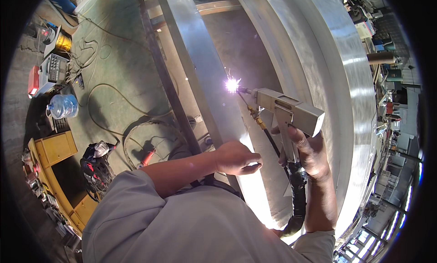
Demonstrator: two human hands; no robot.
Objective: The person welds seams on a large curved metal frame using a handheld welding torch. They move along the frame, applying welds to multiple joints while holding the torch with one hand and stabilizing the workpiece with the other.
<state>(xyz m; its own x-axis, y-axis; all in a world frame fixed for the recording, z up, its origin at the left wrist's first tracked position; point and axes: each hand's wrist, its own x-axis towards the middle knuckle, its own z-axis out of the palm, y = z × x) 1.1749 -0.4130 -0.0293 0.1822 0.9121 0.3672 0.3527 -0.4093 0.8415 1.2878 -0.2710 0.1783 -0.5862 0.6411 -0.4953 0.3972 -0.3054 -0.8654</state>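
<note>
My right hand (310,150) grips the handle of a handheld welding gun (291,109) with a boxy silver body. A thick black cable (299,197) runs down from its grip along my forearm. At the nozzle, a bright violet-white spark (232,85) burns on the edge of a long shiny metal beam (193,44). Below the nozzle, a thin brass-fitted feed tube (257,119) slants down to a black hose. My left hand (237,158) rests closed on the same beam, nearer to me, with bright metal showing through the curl of its fingers.
Wide curved metal panels (314,49) rise to the right. Left of the beam runs a dark rail (159,71). Looped cables (107,99) lie on the green floor, with a grey machine (53,71), a blue water jug (63,106), a yellow cabinet (57,147) and a black bag (97,165).
</note>
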